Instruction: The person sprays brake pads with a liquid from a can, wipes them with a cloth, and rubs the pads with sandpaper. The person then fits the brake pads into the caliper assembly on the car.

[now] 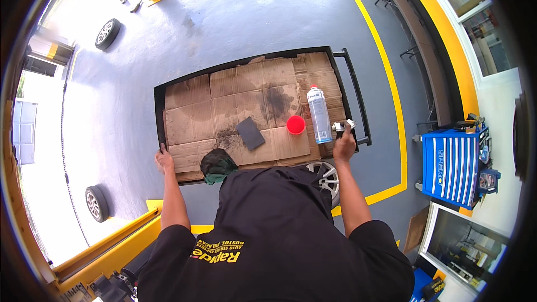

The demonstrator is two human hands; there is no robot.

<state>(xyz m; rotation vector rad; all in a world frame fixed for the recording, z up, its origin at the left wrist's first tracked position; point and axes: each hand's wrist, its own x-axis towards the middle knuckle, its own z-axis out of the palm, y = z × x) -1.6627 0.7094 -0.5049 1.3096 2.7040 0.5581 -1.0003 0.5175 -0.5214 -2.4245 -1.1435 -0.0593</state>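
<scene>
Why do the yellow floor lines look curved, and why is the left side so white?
Head view: the fisheye lens bends the yellow floor line near the rim; daylight overexposes the floor at left around a wheel; the centre, with the spray can on cardboard, is evenly lit and sharp.

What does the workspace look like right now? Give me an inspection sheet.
Surface: black cart lined with stained cardboard.
Job's things: small metal part in the right hand; spray can upright beside it.
Clutter: red cap, dark pad, green rag at the near edge.
Grippers: left hand grips the cart's near-left edge; right hand closed on the metal part.
Cables: nothing seen.
Surroundings: grey floor with yellow line, loose wheels, blue tool chest.
</scene>
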